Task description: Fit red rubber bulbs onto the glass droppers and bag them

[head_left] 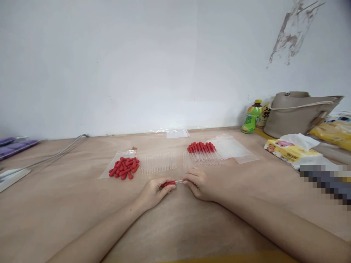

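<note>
"Red and clear: what is held in the middle?"

"A small, smooth red bulb (pixel 168 183) is pinched between the thumb and fingers of the left hand (pixel 153 191). A thin, straight, clear tube (pixel 178 181) is seen between it and the right hand (pixel 199 184), by whose fingertips its other end is pinched. Both are held nearly level, over the near side of the brown table surface (pixel 164 226)."

"And just beyond?"

"Past the left hand, a loose heap of red bulbs (pixel 124 168) is gathered on a clear plastic bag (pixel 106 171). Beside it, slender clear tubes (pixel 157 164) are laid in a row; farther right, red-topped tubes (pixel 203 153) are lined up."

"And at the far right?"

"A green bottle (pixel 250 118), a beige bag (pixel 290 113) and a yellow tissue pack (pixel 293 151) are seen."
</note>
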A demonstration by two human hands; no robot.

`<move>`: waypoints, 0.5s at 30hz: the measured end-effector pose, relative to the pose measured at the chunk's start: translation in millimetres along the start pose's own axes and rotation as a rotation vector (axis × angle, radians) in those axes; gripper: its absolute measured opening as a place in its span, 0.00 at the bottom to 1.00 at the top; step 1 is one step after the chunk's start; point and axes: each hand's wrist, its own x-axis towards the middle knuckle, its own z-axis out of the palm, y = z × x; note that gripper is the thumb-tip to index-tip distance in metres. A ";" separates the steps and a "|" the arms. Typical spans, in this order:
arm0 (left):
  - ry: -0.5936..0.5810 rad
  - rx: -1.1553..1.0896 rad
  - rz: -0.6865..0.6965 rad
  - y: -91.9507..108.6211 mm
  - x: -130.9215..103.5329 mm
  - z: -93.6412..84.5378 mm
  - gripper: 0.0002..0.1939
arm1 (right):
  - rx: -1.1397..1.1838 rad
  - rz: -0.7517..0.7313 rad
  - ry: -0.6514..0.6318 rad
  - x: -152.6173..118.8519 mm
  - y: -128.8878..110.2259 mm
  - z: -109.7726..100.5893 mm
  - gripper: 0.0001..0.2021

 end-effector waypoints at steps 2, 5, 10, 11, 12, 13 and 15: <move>-0.004 0.013 0.013 1.9 0.1 -1.1 0.10 | -0.016 -0.002 -0.011 1.3 -1.6 0.8 0.10; -0.012 0.049 0.054 3.7 0.3 -2.4 0.11 | -0.022 0.002 -0.017 3.5 -5.1 1.1 0.10; 0.000 0.114 0.098 4.1 0.5 -2.5 0.11 | -0.065 0.040 -0.061 10.0 -16.3 -9.6 0.10; 0.001 0.116 0.098 4.1 0.6 -2.6 0.11 | -0.077 0.049 -0.079 11.4 -18.3 -12.6 0.10; 0.001 0.116 0.101 4.2 0.7 -2.7 0.10 | -0.087 0.060 -0.100 12.6 -19.7 -15.0 0.10; 0.003 0.116 0.108 4.2 0.9 -3.0 0.10 | -0.096 0.073 -0.120 13.5 -20.6 -16.9 0.10; 0.006 0.121 0.133 3.9 1.3 -3.8 0.09 | -0.108 0.088 -0.154 14.2 -20.7 -18.5 0.10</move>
